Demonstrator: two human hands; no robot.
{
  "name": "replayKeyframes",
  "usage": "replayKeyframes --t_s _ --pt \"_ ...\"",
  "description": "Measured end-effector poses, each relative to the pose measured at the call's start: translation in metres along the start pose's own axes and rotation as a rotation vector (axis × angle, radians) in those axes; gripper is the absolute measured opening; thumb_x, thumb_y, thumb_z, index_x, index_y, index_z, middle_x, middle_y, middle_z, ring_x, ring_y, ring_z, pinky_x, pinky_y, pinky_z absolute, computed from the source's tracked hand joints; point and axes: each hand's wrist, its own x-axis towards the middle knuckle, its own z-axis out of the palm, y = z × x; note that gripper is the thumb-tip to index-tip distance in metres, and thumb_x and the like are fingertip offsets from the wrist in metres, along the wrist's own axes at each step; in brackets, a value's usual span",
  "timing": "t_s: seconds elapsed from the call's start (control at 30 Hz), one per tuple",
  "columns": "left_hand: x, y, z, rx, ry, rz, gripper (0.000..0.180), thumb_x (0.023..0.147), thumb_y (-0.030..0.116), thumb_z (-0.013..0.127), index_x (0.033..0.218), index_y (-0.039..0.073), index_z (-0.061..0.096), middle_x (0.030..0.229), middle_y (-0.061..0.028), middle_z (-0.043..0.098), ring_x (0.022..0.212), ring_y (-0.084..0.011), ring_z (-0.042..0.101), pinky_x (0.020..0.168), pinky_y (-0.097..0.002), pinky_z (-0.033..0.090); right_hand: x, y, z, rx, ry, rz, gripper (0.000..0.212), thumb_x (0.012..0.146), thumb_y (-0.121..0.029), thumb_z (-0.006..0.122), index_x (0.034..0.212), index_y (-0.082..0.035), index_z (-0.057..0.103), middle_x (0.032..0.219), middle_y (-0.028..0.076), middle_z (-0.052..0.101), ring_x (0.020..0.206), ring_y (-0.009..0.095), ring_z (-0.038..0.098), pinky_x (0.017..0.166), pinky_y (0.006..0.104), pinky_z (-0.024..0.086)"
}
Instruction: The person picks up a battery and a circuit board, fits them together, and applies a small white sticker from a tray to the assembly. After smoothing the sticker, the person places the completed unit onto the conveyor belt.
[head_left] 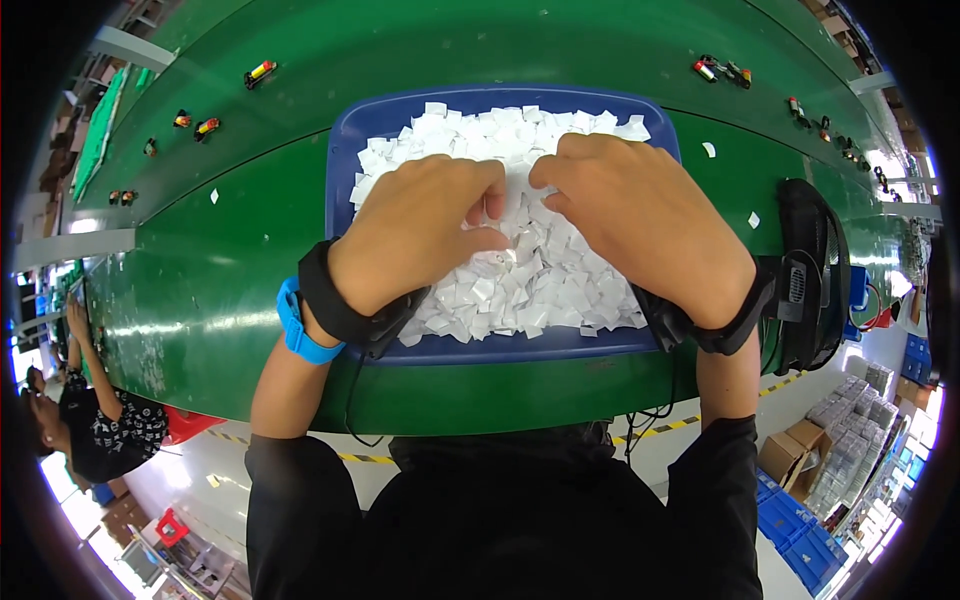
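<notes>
Centrally, the left hand (420, 220), with a blue band (292, 318) behind its black cuff (325, 292), is poised at the white slips (545, 285), fingers loosely curled and thumb parted from them. The right hand (640, 205) arches opposite, fingers bent (whether it pinches a slip cannot be told). The slips heap in a blue tray (540, 347) on the green table (230, 270). Rightward lies a black bag (808, 260); beyond the tray, small red-and-yellow parts (261, 73); far left, a co-worker (110, 420).

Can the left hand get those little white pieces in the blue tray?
Probably yes: the left hand is over the blue tray, its thumb and a finger apart, and no lid covers the white pieces.
</notes>
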Motion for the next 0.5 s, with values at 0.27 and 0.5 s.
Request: replayKeyframes --t_s 0.27,0.5 --pt "-0.002 0.002 -0.021 0.113 -0.031 -0.035 0.022 0.084 0.023 0.078 0.088 0.008 0.063 0.077 -0.0068 0.068 0.076 -0.0292 0.067 0.065 -0.0414 0.048 0.005 -0.009 0.020 0.020 -0.110 -0.047 0.012 0.086 -0.014 0.073 0.086 -0.003 0.067 0.085 0.011 0.062 0.083 0.033 0.066 0.069 0.0434 0.052" --pt "-0.002 -0.001 -0.019 0.072 -0.007 -0.059 0.022 0.088 0.027 0.074 0.086 0.007 0.064 0.073 -0.0077 0.068 0.072 -0.0303 0.067 0.063 -0.0413 0.048 0.003 -0.009 0.026 0.009 -0.128 -0.063 0.013 0.085 -0.013 0.074 0.081 -0.004 0.066 0.083 0.011 0.063 0.080 0.033 0.066 0.066 0.0430 0.052"
